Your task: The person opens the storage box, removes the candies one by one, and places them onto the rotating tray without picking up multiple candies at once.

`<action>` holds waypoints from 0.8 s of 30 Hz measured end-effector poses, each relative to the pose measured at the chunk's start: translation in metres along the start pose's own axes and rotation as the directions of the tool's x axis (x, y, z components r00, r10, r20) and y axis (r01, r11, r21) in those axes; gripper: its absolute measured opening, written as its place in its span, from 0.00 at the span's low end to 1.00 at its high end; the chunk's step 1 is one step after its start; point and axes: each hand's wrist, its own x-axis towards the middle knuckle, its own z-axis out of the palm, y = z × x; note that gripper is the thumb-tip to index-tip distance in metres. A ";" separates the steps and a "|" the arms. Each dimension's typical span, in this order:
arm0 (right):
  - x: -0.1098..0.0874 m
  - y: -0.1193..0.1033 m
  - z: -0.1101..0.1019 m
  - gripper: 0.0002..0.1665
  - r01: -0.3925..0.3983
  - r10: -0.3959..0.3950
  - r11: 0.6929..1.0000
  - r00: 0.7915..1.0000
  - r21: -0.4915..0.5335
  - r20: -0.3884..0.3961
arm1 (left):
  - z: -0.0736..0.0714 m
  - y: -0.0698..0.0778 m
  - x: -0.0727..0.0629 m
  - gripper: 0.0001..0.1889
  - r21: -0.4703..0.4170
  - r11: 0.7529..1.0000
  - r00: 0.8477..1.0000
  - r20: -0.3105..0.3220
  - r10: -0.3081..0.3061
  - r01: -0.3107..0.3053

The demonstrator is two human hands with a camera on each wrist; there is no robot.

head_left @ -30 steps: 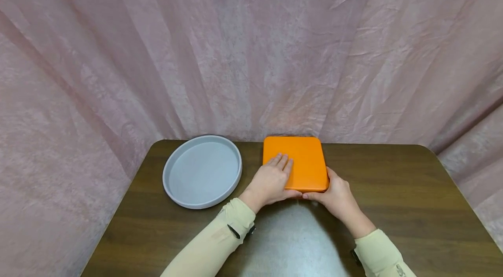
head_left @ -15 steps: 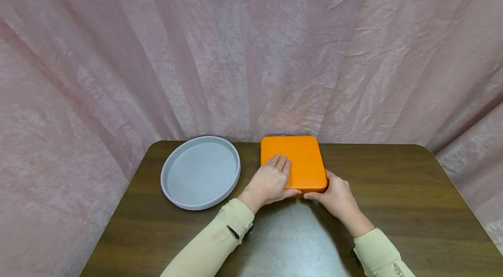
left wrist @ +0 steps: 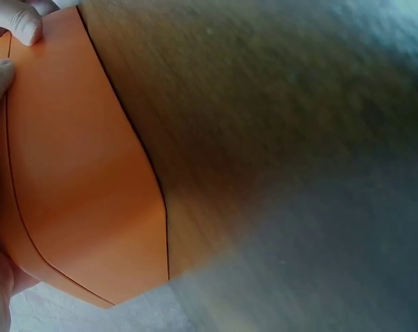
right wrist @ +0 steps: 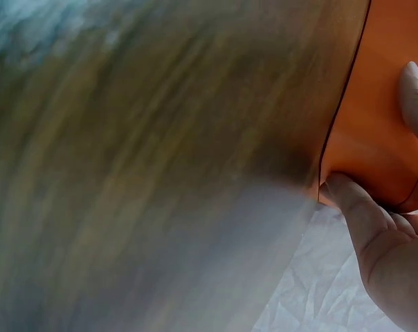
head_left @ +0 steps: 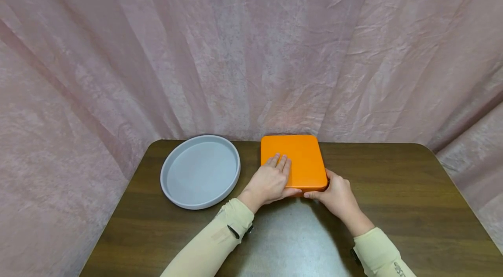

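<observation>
An orange square box (head_left: 304,159) with rounded corners lies near the table's back edge. A thin seam below its top marks a lid (left wrist: 7,124), seen in the left wrist view. My left hand (head_left: 270,182) rests on top of the lid at the front left, fingers straight, with its thumb along the front edge. The front right corner is gripped by my right hand (head_left: 337,196), thumb on the front side and fingers round the right side. In the right wrist view, those fingers (right wrist: 361,214) reach low on the box wall. The box's inside is hidden.
A round grey tray (head_left: 200,172) with a low rim stands left of the box, apart from it. Brown wood-grain tabletop (head_left: 393,189) extends to the right. A pink curtain (head_left: 251,50) hangs right behind the table's back edge.
The view has shifted very slightly. Both hands keep their places on the box, though the right thumb sits a little farther from the left thumb than one second ago.
</observation>
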 end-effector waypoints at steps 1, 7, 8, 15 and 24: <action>0.000 0.000 -0.001 0.51 0.006 -0.006 1.000 1.000 0.007 0.001 | 0.000 0.000 0.000 0.49 -0.002 1.000 1.000 0.001 0.002 -0.002; 0.001 0.000 -0.003 0.56 0.036 -0.037 0.998 0.999 0.044 0.027 | -0.003 -0.002 0.001 0.49 -0.081 0.996 0.999 0.041 -0.035 0.038; 0.001 0.000 -0.003 0.57 0.038 -0.040 0.998 0.999 0.040 0.029 | -0.003 -0.002 0.001 0.50 -0.100 0.994 0.998 0.046 -0.044 0.048; 0.001 0.000 -0.001 0.70 0.034 -0.035 0.998 0.999 0.048 0.008 | -0.003 -0.005 0.000 0.56 -0.220 0.970 0.993 0.070 -0.090 0.103; 0.003 -0.001 0.000 0.69 0.042 -0.041 0.996 0.999 0.079 -0.021 | 0.000 -0.005 -0.002 0.59 -0.276 0.929 0.959 0.206 -0.195 0.248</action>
